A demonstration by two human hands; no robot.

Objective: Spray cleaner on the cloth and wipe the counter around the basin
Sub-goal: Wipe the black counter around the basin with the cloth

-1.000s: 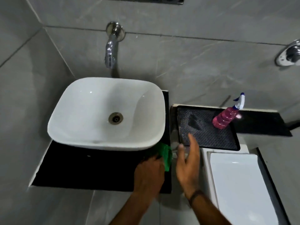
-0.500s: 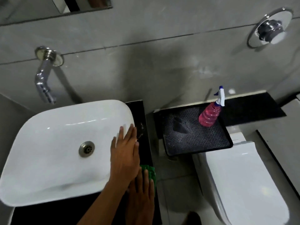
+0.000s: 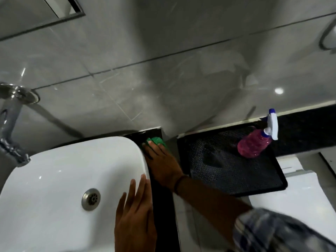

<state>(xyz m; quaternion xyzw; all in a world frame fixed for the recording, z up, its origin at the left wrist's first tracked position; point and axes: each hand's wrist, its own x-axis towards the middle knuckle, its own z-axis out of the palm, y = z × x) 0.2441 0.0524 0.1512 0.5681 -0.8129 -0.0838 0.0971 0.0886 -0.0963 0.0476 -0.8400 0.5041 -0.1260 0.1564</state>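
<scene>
Right hand apparently atop green cloth

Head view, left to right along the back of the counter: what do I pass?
Tap → white basin → green cloth under the right hand → black tray → pink spray bottle.

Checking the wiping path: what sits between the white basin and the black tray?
In the head view, the black counter strip runs there, with the right hand pressing the green cloth on it, then a bare grey gap.
</scene>
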